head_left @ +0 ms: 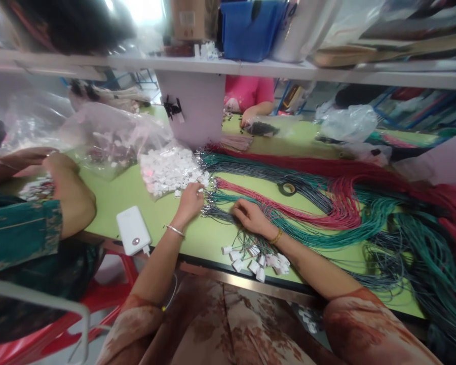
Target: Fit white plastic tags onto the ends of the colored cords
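My left hand (pixel 191 204) is closed at the fingertips beside a pile of white plastic connectors (pixel 171 170), with a small white connector (pixel 200 190) at its fingers. The metal-tipped ends of red wires (pixel 243 192), green wires (pixel 228 198) and grey wires (pixel 222 214) lie just right of it. My right hand (pixel 251 217) is curled, thumb and fingers drawn together, over the grey and green wires; whatever it may hold is too small to make out. Below it, wires fitted with white connectors (pixel 254 263) lie bunched near the table's front edge.
A white power bank (pixel 134 230) with a cable lies left on the green table (pixel 213 243). Black tape (pixel 288 189) rests among long wire bundles. At left are a co-worker's arms (pixel 70 187) and plastic bags (pixel 110 137). A shelf (pixel 197 64) crosses above; another person (pixel 251 96) sits opposite.
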### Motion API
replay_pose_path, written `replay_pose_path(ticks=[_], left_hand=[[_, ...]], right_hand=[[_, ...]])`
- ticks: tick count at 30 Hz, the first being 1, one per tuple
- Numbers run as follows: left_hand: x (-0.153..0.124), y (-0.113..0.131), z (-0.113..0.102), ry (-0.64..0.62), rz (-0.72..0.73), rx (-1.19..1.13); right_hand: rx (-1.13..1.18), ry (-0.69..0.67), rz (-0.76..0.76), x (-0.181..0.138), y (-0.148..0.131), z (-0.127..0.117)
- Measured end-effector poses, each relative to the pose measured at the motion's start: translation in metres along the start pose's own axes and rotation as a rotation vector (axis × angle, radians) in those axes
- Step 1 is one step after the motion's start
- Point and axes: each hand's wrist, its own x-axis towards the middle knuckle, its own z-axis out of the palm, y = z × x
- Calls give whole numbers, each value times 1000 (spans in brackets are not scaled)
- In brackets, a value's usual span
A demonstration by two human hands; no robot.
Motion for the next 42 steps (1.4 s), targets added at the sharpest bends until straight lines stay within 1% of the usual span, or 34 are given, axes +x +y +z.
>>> replay_pose_path(ticks=[2, 4, 5, 7, 9, 11, 13, 18, 22, 24, 27, 30, 31, 33, 37, 40, 42], left_hand=[[4, 3, 2, -17, -146, -341], [8, 4, 4, -84, -314, -666], [8, 3, 5, -115, -366, -789], [9, 2, 6, -161, -396, -947], [7, 0, 6, -210, -391, -1024], [4, -1, 6, -268, -392, -1063], [1, -1, 6, -298, -391, -1088], [-3, 2, 10, -323, -393, -1147], [-5, 5, 12, -290, -393, -1168], [-6, 6, 12, -278, -392, -1166], [-7, 7, 12, -288, -384, -1153], [-6, 7, 11, -284, -378, -1150], [-6, 7, 11, -281, -376, -1149], [-6, 6, 12, -281, -366, -1146], [-7, 6, 13, -325, -355, -1123], [-8, 5, 14, -360, -358, -1108], [-8, 3, 15, -371, -355, -1103]], right_hand=[[131, 24, 74, 3, 0, -2], [239, 39, 123, 9, -3, -5], [282, 47, 141, 13, -6, -6], [357, 62, 167, 23, -13, -8], [419, 75, 170, 33, -21, -7], [464, 81, 159, 44, -29, -5], [484, 86, 143, 52, -35, -2], [420, 96, 61, 57, -39, 4], [368, 75, 49, 53, -38, 3], [318, 86, 34, 51, -38, 2], [167, 97, -54, 50, -39, 1], [49, 42, -122, 48, -41, 1], [34, 14, -119, 48, -41, 1], [49, -34, -64, 48, -41, 3], [210, -97, 114, 50, -38, 6], [323, -145, 173, 51, -38, 7], [378, -147, 209, 52, -38, 7]])
